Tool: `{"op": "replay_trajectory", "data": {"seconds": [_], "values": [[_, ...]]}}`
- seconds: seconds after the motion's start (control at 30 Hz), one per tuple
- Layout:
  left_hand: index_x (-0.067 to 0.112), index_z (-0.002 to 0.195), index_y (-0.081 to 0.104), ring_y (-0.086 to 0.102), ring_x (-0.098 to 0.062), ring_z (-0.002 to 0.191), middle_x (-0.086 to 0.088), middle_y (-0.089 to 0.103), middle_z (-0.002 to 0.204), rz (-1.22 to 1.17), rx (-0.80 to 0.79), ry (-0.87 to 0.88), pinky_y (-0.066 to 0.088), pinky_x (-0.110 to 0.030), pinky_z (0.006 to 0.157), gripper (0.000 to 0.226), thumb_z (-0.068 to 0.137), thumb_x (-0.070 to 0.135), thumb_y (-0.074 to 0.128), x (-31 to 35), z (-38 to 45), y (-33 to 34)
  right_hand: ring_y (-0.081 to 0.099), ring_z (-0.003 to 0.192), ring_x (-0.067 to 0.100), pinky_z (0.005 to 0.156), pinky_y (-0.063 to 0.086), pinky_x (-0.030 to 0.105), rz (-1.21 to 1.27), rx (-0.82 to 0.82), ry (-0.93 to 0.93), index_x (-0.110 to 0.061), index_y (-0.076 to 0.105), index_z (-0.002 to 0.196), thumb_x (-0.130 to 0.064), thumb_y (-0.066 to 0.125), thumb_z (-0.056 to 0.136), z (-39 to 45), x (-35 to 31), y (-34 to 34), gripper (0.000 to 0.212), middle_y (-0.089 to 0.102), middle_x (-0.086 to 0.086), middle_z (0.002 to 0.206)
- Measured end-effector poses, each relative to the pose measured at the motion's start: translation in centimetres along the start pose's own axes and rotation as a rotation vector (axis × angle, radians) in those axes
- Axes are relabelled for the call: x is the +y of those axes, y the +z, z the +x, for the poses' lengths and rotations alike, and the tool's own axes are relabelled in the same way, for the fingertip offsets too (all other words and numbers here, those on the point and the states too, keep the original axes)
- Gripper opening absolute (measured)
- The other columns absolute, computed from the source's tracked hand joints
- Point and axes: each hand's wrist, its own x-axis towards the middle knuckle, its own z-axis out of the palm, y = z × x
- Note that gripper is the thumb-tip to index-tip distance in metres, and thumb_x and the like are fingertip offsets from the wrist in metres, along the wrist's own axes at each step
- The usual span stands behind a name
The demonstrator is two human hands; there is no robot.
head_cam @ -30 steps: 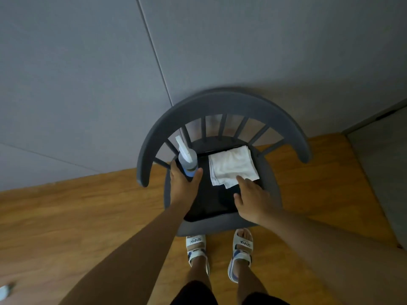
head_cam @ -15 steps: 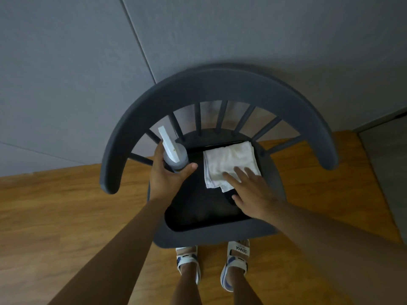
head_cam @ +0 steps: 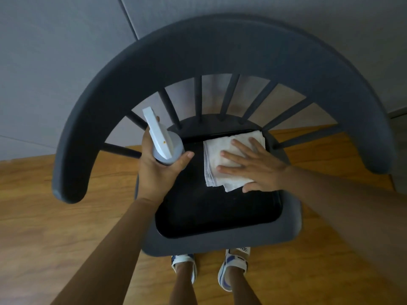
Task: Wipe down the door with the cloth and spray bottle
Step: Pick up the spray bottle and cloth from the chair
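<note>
From the head view, your left hand (head_cam: 157, 170) is wrapped around the spray bottle (head_cam: 165, 144), fingers curled behind its body and the thumb hooked across the front, with the white nozzle head pointing up and away past your fingertips. Your right hand (head_cam: 253, 164) lies flat on the folded white cloth (head_cam: 214, 159), fingers straight and spread, palm over its near corner; nothing is pinched yet, so the cloth is only pressed against the dark seat of the chair (head_cam: 220, 236). The cloth sits just beyond and under your right fingers, close to the back spindles, and the bottle is beside it, just off your left thumb. The door itself cannot be picked out with certainty here; grey panels (head_cam: 55, 51) rise behind the chair, and one of them may be it. By my reading you are at the pick-up step, with no wiping begun. If you lift the right hand with the fingers still flat, the cloth will likely stay behind or unfold and drop off the seat edge, so gather it into a proper grip first. Raising the bottle steeply could knock its nozzle against the curved backrest above your left fingers, and squeezing near the trigger might spray early.
</note>
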Motion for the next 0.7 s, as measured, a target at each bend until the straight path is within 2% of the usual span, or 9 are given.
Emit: {"op": "replay_trajectory", "data": {"seconds": [0.1, 0.17, 0.3, 0.37, 0.47, 0.53, 0.6, 0.7], "values": [[0.054, 0.141, 0.030, 0.052, -0.011, 0.126, 0.044, 0.046, 0.129, -0.007, 0.010, 0.026, 0.051, -0.049, 0.108, 0.089, 0.073, 0.039, 0.087, -0.1, 0.2, 0.3, 0.006, 0.158, 0.047, 0.113, 0.025, 0.074, -0.078, 0.071, -0.015, -0.045, 0.004, 0.165, -0.072, 0.047, 0.095, 0.3, 0.0, 0.2, 0.086, 0.004, 0.001, 0.176], [0.056, 0.139, 0.032, 0.053, -0.008, 0.123, 0.044, 0.047, 0.127, -0.006, 0.015, 0.039, 0.052, -0.048, 0.106, 0.087, 0.074, 0.037, 0.087, -0.3, 0.3, 0.4, 0.023, 0.152, 0.050, 0.104, 0.036, 0.071, -0.132, 0.094, -0.006, -0.043, 0.016, 0.164, -0.066, 0.047, 0.097, 0.6, -0.2, 0.2, 0.077, 0.018, 0.006, 0.173], [0.056, 0.140, 0.031, 0.051, -0.007, 0.123, 0.045, 0.045, 0.126, 0.006, 0.024, 0.049, 0.053, -0.042, 0.106, 0.090, 0.076, 0.029, 0.090, -0.6, 0.4, 0.5, 0.042, 0.137, 0.054, 0.092, 0.044, 0.067, -0.117, 0.199, 0.062, -0.031, 0.043, 0.150, -0.025, 0.071, 0.085, 1.4, -1.2, 0.2, 0.071, 0.038, 0.012, 0.160], [0.056, 0.140, 0.031, 0.051, -0.004, 0.122, 0.044, 0.046, 0.126, -0.005, 0.029, 0.056, 0.053, -0.033, 0.104, 0.089, 0.077, 0.033, 0.089, -0.5, 0.3, 0.5, 0.047, 0.133, 0.052, 0.090, 0.045, 0.065, -0.050, 0.264, 0.107, -0.023, 0.052, 0.139, -0.013, 0.077, 0.080, 1.8, -1.6, 0.2, 0.065, 0.045, 0.010, 0.157], [0.055, 0.141, 0.031, 0.051, -0.002, 0.125, 0.042, 0.047, 0.132, -0.009, 0.046, 0.067, 0.048, -0.026, 0.105, 0.085, 0.076, 0.043, 0.085, -0.2, 0.2, 0.5, 0.055, 0.129, 0.048, 0.086, 0.049, 0.059, 0.084, 0.363, 0.149, -0.016, 0.059, 0.134, -0.018, 0.078, 0.085, 2.1, -1.8, -0.2, 0.053, 0.056, 0.008, 0.150], [0.053, 0.142, 0.032, 0.050, -0.002, 0.128, 0.041, 0.046, 0.135, 0.001, 0.057, 0.075, 0.047, -0.025, 0.106, 0.084, 0.076, 0.044, 0.084, 0.0, 0.1, 0.4, 0.059, 0.127, 0.045, 0.083, 0.052, 0.058, 0.174, 0.430, 0.162, -0.014, 0.060, 0.134, -0.023, 0.070, 0.091, 1.8, -1.9, -0.5, 0.045, 0.062, 0.009, 0.142], [0.047, 0.145, 0.034, 0.050, -0.008, 0.130, 0.034, 0.047, 0.137, 0.022, 0.061, 0.076, 0.048, -0.032, 0.109, 0.084, 0.077, 0.043, 0.084, 0.3, -0.1, 0.3, 0.064, 0.121, 0.039, 0.080, 0.056, 0.056, 0.315, 0.481, 0.208, -0.012, 0.060, 0.134, -0.029, 0.055, 0.100, 1.1, -2.4, -1.2, 0.039, 0.067, 0.010, 0.130], [0.045, 0.146, 0.037, 0.053, -0.018, 0.128, 0.014, 0.052, 0.134, 0.014, 0.064, 0.065, 0.050, -0.046, 0.108, 0.084, 0.078, 0.040, 0.085, 1.3, -0.7, -0.2, 0.067, 0.108, 0.025, 0.083, 0.056, 0.043, 0.691, 0.490, 0.363, -0.016, 0.057, 0.140, -0.031, 0.054, 0.107, -0.6, -3.3, -3.7, 0.036, 0.071, 0.006, 0.122]]}}
